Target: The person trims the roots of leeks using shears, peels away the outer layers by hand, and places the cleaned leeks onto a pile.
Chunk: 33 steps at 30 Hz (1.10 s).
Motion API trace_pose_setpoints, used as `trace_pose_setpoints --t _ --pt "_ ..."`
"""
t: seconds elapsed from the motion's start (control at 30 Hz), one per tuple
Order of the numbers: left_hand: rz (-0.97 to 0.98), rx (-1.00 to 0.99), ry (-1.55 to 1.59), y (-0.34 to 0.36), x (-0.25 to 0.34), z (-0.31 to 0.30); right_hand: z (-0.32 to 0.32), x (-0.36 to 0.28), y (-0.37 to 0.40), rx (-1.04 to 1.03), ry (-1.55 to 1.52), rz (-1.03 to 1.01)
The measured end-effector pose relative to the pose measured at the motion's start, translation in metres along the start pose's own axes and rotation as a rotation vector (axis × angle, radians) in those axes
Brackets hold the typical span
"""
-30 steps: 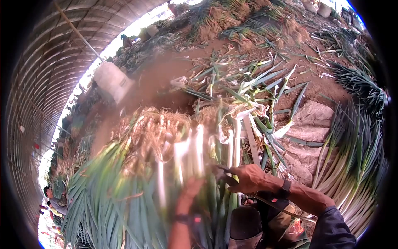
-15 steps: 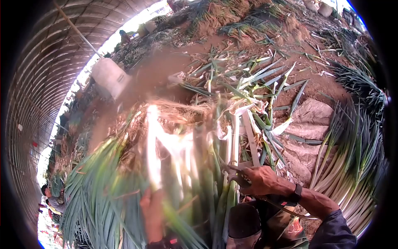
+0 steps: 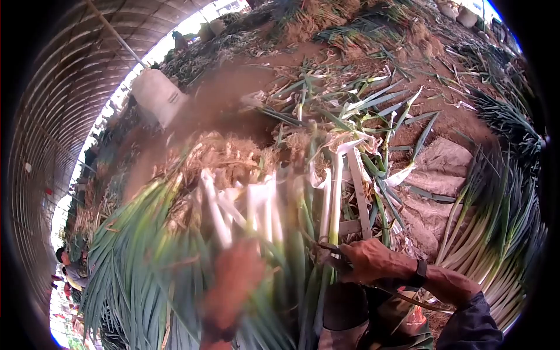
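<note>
Leeks with white stems and long green leaves lie piled in front of me, roots pointing away. My left hand, smeared by motion, is over the leaves just below the white stem of one leek. Its fingers cannot be made out. To the right, my right hand is closed around a dark, thin metal tool that points left across the leek stalks. A dark band circles my right wrist.
A wooden frame piece stands beside the stalks. Trimmed leaves litter the soil beyond, and a crumpled sack lies at right near more leeks. A full white sack stands at far left; a person is at the left edge.
My left hand has moved right and slightly up over the leaves. The leek stem above it now shows lower and shorter. My right hand keeps its place with the tool.
</note>
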<state>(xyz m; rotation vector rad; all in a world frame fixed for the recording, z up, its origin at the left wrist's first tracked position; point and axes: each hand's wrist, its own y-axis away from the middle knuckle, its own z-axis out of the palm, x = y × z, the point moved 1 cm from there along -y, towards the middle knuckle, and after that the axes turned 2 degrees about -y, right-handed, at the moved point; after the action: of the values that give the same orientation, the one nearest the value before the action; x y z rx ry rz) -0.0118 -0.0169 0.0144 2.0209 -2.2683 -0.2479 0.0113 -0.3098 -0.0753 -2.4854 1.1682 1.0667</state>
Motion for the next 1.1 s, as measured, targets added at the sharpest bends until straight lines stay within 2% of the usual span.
trace_pose_setpoints --t 0.07,0.1,0.17,0.2,0.27,0.33,0.37,0.47,0.53,0.7,0.8,0.93,1.1 --pt "0.025 -0.191 0.06 -0.027 0.025 0.029 0.0 0.0 -0.005 0.0 0.015 0.027" --pt "0.33 0.169 -0.158 -0.023 0.027 0.049 0.0 0.0 -0.007 0.003 0.015 0.034" --pt "0.545 0.392 -0.205 -0.03 0.026 0.102 0.0 0.001 -0.007 -0.009 0.01 0.053" --pt "0.457 0.251 -0.035 -0.046 0.028 0.123 -0.001 0.001 -0.005 -0.024 0.004 0.065" --pt "0.277 0.102 0.153 -0.062 0.034 0.153 -0.004 0.005 -0.001 -0.041 0.013 0.066" --pt "0.099 0.069 0.185 -0.073 0.042 0.154 -0.001 0.01 0.006 -0.035 0.02 0.037" --pt "-0.032 -0.159 0.176 -0.079 0.045 0.139 0.001 0.012 0.009 -0.028 0.018 0.016" --pt "-0.022 -0.061 0.372 -0.084 0.026 0.121 0.005 0.016 0.01 -0.005 -0.012 -0.044" --pt "-0.096 -0.098 0.721 -0.075 0.021 0.081 0.005 0.018 0.006 -0.026 -0.026 -0.032" --pt "-0.173 0.038 0.815 -0.079 0.007 0.08 0.005 0.009 -0.005 0.007 -0.029 -0.025" --pt "-0.234 -0.048 1.033 -0.082 -0.003 0.089 0.002 0.002 -0.007 0.023 -0.06 -0.019" --pt "-0.324 0.112 1.185 -0.073 0.015 0.039 0.004 0.002 -0.014 0.012 -0.011 0.021" --pt "-0.306 0.138 1.399 -0.075 0.012 0.007 0.002 0.004 -0.041 -0.016 0.0 0.127"
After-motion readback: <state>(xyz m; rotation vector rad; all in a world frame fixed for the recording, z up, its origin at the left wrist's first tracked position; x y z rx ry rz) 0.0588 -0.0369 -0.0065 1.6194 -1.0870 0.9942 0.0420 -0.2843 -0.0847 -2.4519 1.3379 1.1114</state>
